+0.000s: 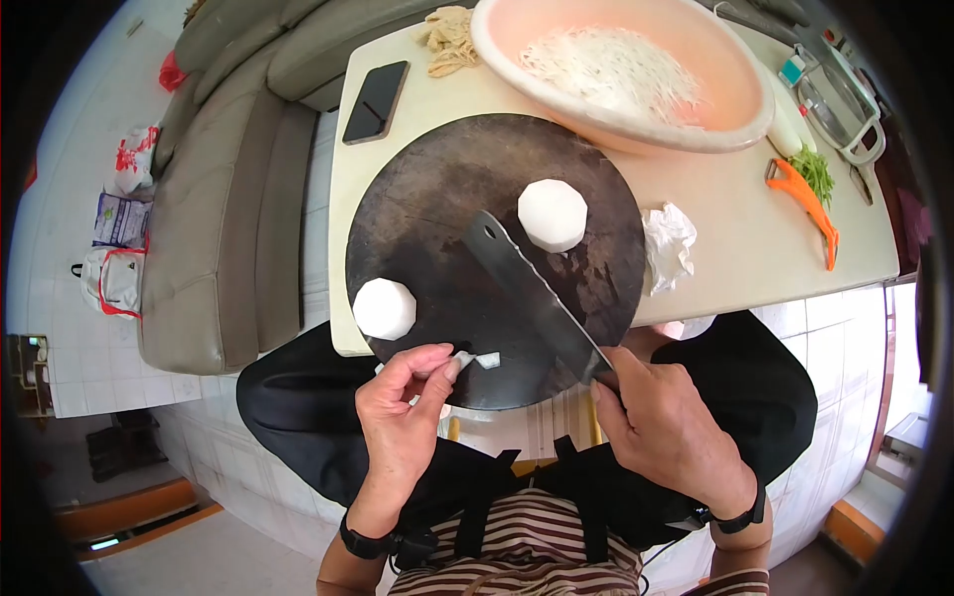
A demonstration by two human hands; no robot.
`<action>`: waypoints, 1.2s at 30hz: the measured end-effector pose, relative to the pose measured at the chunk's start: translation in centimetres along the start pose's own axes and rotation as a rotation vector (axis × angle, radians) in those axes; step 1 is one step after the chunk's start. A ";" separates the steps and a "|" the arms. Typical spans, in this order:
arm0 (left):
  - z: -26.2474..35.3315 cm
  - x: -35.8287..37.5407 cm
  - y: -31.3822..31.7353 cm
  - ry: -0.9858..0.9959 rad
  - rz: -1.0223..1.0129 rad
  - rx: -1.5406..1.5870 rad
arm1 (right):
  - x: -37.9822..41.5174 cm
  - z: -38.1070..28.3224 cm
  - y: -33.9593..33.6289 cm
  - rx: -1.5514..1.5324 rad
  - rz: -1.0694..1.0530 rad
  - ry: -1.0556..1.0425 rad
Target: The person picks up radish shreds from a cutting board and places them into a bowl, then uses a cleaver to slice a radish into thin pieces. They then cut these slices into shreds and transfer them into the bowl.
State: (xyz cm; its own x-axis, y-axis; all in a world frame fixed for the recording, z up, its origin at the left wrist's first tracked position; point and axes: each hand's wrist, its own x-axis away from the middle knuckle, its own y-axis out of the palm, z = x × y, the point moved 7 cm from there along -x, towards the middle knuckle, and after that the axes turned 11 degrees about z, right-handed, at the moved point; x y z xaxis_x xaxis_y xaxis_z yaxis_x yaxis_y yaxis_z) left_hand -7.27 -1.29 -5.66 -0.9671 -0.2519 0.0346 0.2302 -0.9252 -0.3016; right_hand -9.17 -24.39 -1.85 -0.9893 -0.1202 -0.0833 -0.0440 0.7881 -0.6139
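Left hand: my grip is narrow, thumb and fingertips pinching a thin white scrap over the near edge of the board; so small a bit could slip if my fingers are wet.
Right hand: my grip is closed round the handle of the knife, blade slanting away across the board. I can't tell whether it rests on the wood. If I swung it left while looking at the scrap, the edge could catch my fingertips.
Loose piece: it lies just beside my pinch; a sweep of the blade might push it off.
Chunks: the near one sits close to the left rim, the far one beyond the blade; a nudge could slide the near one off.
Board: its near part seems to overhang the bench towards my lap (my knees wouldn't thank me), so heavy pressure there might tip it.
Basin: its rim is close to the board's far side, shreds inside; a knock could jolt it.
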 end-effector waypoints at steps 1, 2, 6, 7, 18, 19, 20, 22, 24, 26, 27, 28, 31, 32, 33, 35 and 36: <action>0.4 0.0 0.1 0.045 -0.013 -0.033 | 0.1 0.1 0.0 -0.001 0.000 0.004; 0.8 0.0 0.2 0.091 -0.025 -0.065 | 0.1 0.0 0.0 -0.006 0.004 -0.005; 2.2 -0.5 1.2 0.161 -0.187 -0.192 | 0.1 0.0 0.0 0.002 0.022 -0.027; 2.3 -0.5 1.4 0.167 -0.212 -0.225 | 0.1 0.0 0.0 0.002 0.022 -0.026; 3.2 -0.6 2.7 0.383 -0.216 -0.351 | 0.1 -0.2 -0.2 0.029 0.006 -0.003; 3.4 -0.6 2.5 0.374 -0.160 -0.355 | 0.1 -0.2 -0.1 0.029 0.002 -0.001; 3.5 -0.7 2.1 0.366 -0.102 -0.358 | 0.1 -0.2 -0.1 0.029 0.004 0.000; 3.0 -0.2 1.6 0.425 -0.075 -0.369 | 0.2 -0.3 -0.2 0.030 0.004 -0.001; 3.9 1.5 1.7 0.777 -0.027 -0.467 | 0.4 -0.6 -0.2 0.051 -0.034 -0.032; 3.3 2.7 2.0 0.850 -0.054 -0.472 | 0.2 -1.0 -0.5 0.044 -0.011 -0.059; 3.2 3.3 2.4 0.878 -0.086 -0.501 | 0.1 -1.2 -0.6 0.035 0.015 -0.085; 3.0 3.7 2.7 0.906 -0.118 -0.531 | 0.1 -1.3 -0.6 0.037 0.007 -0.087; 2.5 3.8 2.9 0.915 -0.132 -0.587 | -0.2 -1.4 -0.5 0.066 -0.008 -0.063; 2.5 3.8 3.1 0.917 -0.145 -0.609 | -0.2 -1.5 -0.4 0.069 -0.035 -0.078; 2.4 3.7 3.1 0.911 -0.139 -0.608 | -0.3 -1.6 -0.4 0.072 -0.063 -0.093; 2.3 3.8 3.1 0.912 -0.148 -0.603 | -0.7 -2.3 -0.6 0.170 -0.126 -0.160; 2.3 3.8 2.9 0.904 -0.148 -0.603 | -0.7 -2.8 -0.5 0.264 -0.183 -0.224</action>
State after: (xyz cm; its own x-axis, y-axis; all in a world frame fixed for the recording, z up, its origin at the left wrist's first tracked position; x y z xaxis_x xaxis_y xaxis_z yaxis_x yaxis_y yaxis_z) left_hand -10.05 -5.63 -4.20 -0.7595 0.3790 -0.5287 0.2530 -0.5766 -0.7768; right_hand -8.81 -22.97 0.71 -0.9121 -0.3963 -0.1052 -0.1506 0.5624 -0.8131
